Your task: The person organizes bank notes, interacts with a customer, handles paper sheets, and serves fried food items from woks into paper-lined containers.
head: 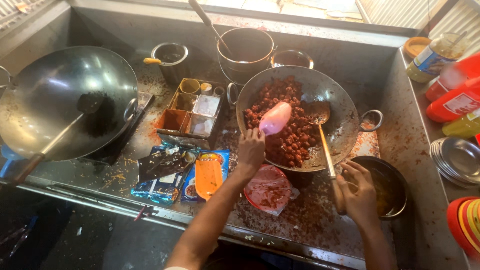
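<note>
— Steel counter [320,220] nearest us, spattered red. What's on its front edge?

— Two flat blue packets [165,185], an orange lid [208,177] lying on them, one crumpled red-smeared plastic bag [270,190]. Right of that, one dark bowl [395,182] holding brownish liquid.

— Hands?

— Two, both the person's own. Right hand [357,192] closed round the ladle handle [327,155], just over the dark bowl's rim. Handle's long axis runs from the hand up and slightly left; the ladle's bowl end [320,112] rests in the food. Left hand [251,147] clamped on the base of a pink squeeze bottle [275,118].

— Which way does the bottle point?

— Long axis slants up and to the right from the hand, far end out over the wok. Cannot tell which end is the nozzle; it is blurred.

— And the wok?

— One wok [345,125], two loop handles, about half covered with red-brown fried pieces [285,125]. Left of it, one compartmented spice tray [192,112]. Farther left, a second wok [45,100], dark, with one ladle lying in it.

— Behind?

— One tall pot [247,50] with a utensil standing in it, one small tin [171,57], one round pan [292,58] partly hidden. Far right: a stack of steel plates [457,160], sauce bottles [450,100].
</note>
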